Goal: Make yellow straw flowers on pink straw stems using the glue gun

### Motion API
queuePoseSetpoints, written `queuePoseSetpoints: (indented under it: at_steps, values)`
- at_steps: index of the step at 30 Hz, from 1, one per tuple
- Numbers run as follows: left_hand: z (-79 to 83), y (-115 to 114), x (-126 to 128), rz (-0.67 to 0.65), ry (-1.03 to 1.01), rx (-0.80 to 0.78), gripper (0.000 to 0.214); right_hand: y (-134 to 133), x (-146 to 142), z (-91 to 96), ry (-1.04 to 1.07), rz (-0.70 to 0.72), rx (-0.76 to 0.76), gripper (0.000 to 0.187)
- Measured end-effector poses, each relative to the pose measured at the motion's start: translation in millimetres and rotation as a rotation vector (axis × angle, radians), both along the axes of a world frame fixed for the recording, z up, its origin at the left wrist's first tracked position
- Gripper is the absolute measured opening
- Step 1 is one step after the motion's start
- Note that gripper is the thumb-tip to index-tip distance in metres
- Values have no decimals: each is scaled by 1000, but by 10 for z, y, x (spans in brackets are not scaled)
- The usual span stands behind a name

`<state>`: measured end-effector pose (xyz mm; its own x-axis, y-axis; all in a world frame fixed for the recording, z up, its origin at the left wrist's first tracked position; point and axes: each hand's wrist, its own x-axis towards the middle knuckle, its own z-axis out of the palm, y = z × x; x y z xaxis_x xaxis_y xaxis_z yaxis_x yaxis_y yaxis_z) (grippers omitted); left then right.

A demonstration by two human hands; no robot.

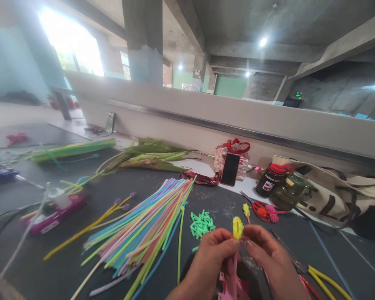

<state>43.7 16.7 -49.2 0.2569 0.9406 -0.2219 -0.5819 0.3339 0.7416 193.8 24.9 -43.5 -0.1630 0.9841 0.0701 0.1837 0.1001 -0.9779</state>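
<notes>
My left hand (209, 260) and my right hand (268, 258) meet at the bottom middle, both pinching a small piece with a yellow looped tip (238, 227) on a pink stem (234, 271). The fingers of both hands are closed on it. Just left of my hands lies a fan of pastel pipe cleaners (143, 227) on the dark table (65, 266). A heap of short green cut pieces (201, 224) sits beyond my left hand.
Red-handled scissors (260, 208) with pink and yellow bits lie ahead on the right. A phone (230, 169) leans on a wrapped bundle, beside a dark jar (270, 180) and a canvas bag (328, 196). Green leaf stalks (150, 160) and a pink glue gun (54, 210) are at left. Yellow-handled pliers (321, 279) lie at right.
</notes>
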Motion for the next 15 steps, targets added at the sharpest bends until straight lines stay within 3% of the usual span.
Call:
queuePoseSetpoints:
  at_steps: [10,15]
  values:
    - [-161,36,86,60,151,39,30,-58,-128,-19,236,69,-101,14]
    - [-48,-5,66,72,252,55,25,-42,-134,-25,277,58,-120,16]
